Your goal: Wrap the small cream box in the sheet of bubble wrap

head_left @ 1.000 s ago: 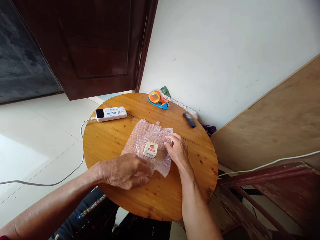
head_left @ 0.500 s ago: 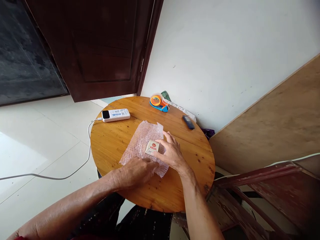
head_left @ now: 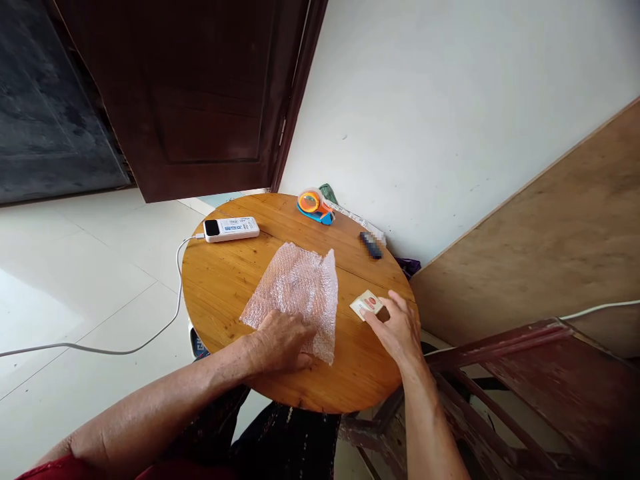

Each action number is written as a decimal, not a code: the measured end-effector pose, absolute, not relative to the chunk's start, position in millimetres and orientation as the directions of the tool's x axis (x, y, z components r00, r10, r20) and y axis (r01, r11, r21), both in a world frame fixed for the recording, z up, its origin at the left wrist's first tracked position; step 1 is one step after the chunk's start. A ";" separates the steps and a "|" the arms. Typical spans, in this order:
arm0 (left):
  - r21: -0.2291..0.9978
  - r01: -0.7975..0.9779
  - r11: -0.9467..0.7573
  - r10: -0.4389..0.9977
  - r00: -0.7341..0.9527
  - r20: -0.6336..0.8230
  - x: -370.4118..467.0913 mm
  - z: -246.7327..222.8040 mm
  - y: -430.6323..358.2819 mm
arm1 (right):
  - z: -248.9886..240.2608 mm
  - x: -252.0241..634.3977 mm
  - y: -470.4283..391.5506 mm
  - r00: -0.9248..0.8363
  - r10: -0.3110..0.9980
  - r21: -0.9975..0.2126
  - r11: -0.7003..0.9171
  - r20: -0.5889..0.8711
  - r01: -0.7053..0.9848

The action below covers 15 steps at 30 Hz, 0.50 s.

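a red-marked cream box (head_left: 365, 301) is right of rumpled bubble wrap (head_left: 296, 280).

Beyond the far edge of the round, yellow-brown wooden table (head_left: 225, 280) stand a dark red-brown panelled door (head_left: 200, 87) and a white wall (head_left: 425, 100). Glossy pale floor tiles (head_left: 100, 280) reflect light past the table's left edge; worn dark-red wooden furniture (head_left: 540, 373) flanks its right.

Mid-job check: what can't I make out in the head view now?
In the head view:
Small box: fine print too small; right hand covers part.
Left hand: its back hides whether fingers grip the bubble wrap.
Dark object: pixelated.
Cable: far end cut off by the left edge.
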<state>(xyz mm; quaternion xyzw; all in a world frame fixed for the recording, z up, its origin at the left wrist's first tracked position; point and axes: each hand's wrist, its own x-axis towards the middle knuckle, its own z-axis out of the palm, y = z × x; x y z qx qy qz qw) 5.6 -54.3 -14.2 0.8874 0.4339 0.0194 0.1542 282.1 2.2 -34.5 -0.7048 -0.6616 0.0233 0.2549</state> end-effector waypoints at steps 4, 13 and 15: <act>0.288 0.760 -0.583 0.777 0.625 -0.075 6.1 -16.2 -54.4 | -35.4 283.2 -7.3 0.158 0.934 -0.367 -0.031 0.320 0.930; 0.332 0.777 -0.535 0.818 0.575 -0.028 11.7 -25.4 -57.7 | 6.3 151.0 -42.8 -0.568 0.743 -0.441 0.668 0.353 0.599; 0.342 0.762 -0.550 0.806 0.591 -0.019 11.6 -26.5 -58.3 | -4.4 142.9 -25.7 -0.550 0.797 -0.450 0.598 0.249 0.663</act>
